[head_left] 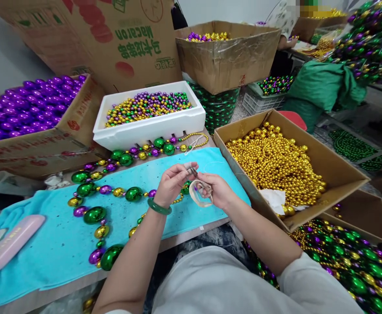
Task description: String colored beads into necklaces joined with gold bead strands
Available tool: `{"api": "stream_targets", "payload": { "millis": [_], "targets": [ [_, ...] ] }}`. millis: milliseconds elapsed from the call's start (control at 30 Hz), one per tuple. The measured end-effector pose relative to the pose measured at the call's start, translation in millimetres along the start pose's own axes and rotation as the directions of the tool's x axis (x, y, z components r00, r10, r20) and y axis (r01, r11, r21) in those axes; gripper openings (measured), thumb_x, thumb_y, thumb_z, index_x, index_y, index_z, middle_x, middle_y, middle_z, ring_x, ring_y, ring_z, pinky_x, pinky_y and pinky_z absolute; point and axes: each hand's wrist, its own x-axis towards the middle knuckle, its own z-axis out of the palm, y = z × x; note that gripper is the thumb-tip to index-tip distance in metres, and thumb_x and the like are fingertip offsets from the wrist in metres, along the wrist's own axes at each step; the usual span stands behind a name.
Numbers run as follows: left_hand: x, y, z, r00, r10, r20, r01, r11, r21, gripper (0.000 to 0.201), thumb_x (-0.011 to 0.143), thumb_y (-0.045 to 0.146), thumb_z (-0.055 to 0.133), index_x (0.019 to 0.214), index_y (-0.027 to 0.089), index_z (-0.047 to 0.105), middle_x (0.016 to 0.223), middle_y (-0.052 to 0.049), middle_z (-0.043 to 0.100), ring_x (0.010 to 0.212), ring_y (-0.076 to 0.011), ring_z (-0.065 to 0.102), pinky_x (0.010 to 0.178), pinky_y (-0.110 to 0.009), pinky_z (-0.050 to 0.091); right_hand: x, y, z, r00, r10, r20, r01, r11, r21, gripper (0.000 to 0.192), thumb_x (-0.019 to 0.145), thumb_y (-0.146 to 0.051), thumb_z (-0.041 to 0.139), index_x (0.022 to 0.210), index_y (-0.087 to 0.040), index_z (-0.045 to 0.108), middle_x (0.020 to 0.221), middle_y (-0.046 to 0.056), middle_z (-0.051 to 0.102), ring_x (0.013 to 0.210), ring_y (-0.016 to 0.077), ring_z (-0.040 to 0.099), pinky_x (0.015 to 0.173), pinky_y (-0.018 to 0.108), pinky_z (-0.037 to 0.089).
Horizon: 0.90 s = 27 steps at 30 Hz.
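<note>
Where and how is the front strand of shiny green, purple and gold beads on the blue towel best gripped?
The strand is probably best gripped by the large green oval bead on the near side of its leftmost bend, pinched across its sides from above. It is broad and rounded, smaller beads adjoin its ends, and bare towel shows along its other sides.

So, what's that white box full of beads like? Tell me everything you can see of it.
The white box is a long, open rectangular container with thick walls, foam by its look. Dark notches show along its lower front edge. It stands upright beyond the blue towel, set at a slight slant. Small shiny beads in gold, purple and green lie heaped inside. A bead string runs along its front; whether they touch is unclear.
</note>
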Motion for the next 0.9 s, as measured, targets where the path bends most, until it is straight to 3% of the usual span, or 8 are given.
{"api": "stream_targets", "payload": {
  "millis": [233,333,400,467,533,600,700,900],
  "targets": [
    [5,-8,-4.6,0.999,0.031,-0.034,-0.028,0.996,0.087,0.020,0.070,0.034,0.075,0.069,0.018,0.062,0.102,-0.008,0.071,0.107,-0.0234,0.062,0.097,-0.037,0.044,-2,-5,0,0.994,-0.083,-0.070,0.077,0.992,-0.096,0.033,0.066,-0.043,0.070,0.078,-0.012,0.068,0.050,-0.003,0.049,0.038,0.0047,0.031,0.037,0.021,0.016],
    [8,-9,-8.4,0.995,0.056,-0.082,-0.048,0.995,0.091,0.019,0.071,0.031,0.074,0.070,0.017,0.062,0.102,-0.008,0.070,0.105,-0.0222,0.063,0.097,-0.037,0.045,-3,-8,-17,0.957,-0.245,-0.157,0.172,0.911,-0.375,0.037,0.071,-0.047,0.063,0.086,-0.014,0.069,0.058,-0.001,0.054,0.045,0.0083,0.039,0.043,0.022,0.027],
    [10,-8,-11.4,0.992,0.065,-0.107,-0.057,0.995,0.082,0.018,0.071,0.030,0.074,0.070,0.017,0.062,0.102,-0.008,0.070,0.105,-0.0219,0.064,0.098,-0.037,0.044,-4,-7,-37,0.883,-0.420,-0.208,0.151,0.676,-0.721,0.035,0.076,-0.045,0.060,0.092,-0.015,0.069,0.071,0.003,0.061,0.059,0.0136,0.051,0.053,0.025,0.037],
    [10,-6,-14.4,0.989,0.070,-0.128,-0.059,0.995,0.082,0.018,0.071,0.030,0.074,0.070,0.016,0.062,0.103,-0.008,0.070,0.106,-0.0218,0.063,0.099,-0.037,0.044,-8,-1,-59,0.832,-0.526,-0.179,-0.025,0.286,-0.958,0.030,0.079,-0.038,0.058,0.095,-0.016,0.070,0.086,0.009,0.065,0.079,0.0212,0.056,0.068,0.031,0.042],
    [11,-2,-16.7,0.987,0.068,-0.146,-0.055,0.994,0.092,0.019,0.069,0.030,0.075,0.070,0.016,0.062,0.104,-0.009,0.070,0.106,-0.0220,0.064,0.099,-0.037,0.045,-11,7,-76,0.841,-0.526,-0.123,-0.174,-0.048,-0.984,0.027,0.081,-0.034,0.058,0.098,-0.016,0.071,0.098,0.014,0.065,0.096,0.0280,0.055,0.080,0.038,0.042],
    [10,1,-17.5,0.986,0.066,-0.156,-0.050,0.994,0.102,0.020,0.068,0.030,0.076,0.071,0.016,0.063,0.104,-0.009,0.071,0.105,-0.0222,0.064,0.098,-0.037,0.045,-12,13,-82,0.853,-0.518,-0.054,-0.176,-0.190,-0.966,0.028,0.083,-0.030,0.057,0.103,-0.015,0.070,0.109,0.016,0.063,0.104,0.0302,0.051,0.088,0.041,0.040],
    [9,5,-15.1,0.986,0.069,-0.151,-0.054,0.993,0.104,0.019,0.068,0.029,0.076,0.070,0.016,0.063,0.102,-0.009,0.071,0.104,-0.0220,0.064,0.097,-0.037,0.046,-1,15,-70,0.823,-0.563,0.084,0.028,-0.107,-0.994,0.027,0.087,-0.023,0.051,0.106,-0.015,0.068,0.114,0.014,0.063,0.107,0.0254,0.052,0.095,0.038,0.039],
    [4,10,-8.3,0.998,0.015,-0.061,-0.007,0.991,0.136,0.018,0.069,0.031,0.076,0.070,0.016,0.065,0.102,-0.008,0.071,0.102,-0.0228,0.065,0.094,-0.037,0.047,53,0,-17,0.901,-0.403,0.159,0.363,0.502,-0.785,0.021,0.073,-0.025,0.066,0.092,-0.017,0.070,0.086,0.002,0.069,0.066,0.0123,0.057,0.067,0.027,0.047]
  ]
}}
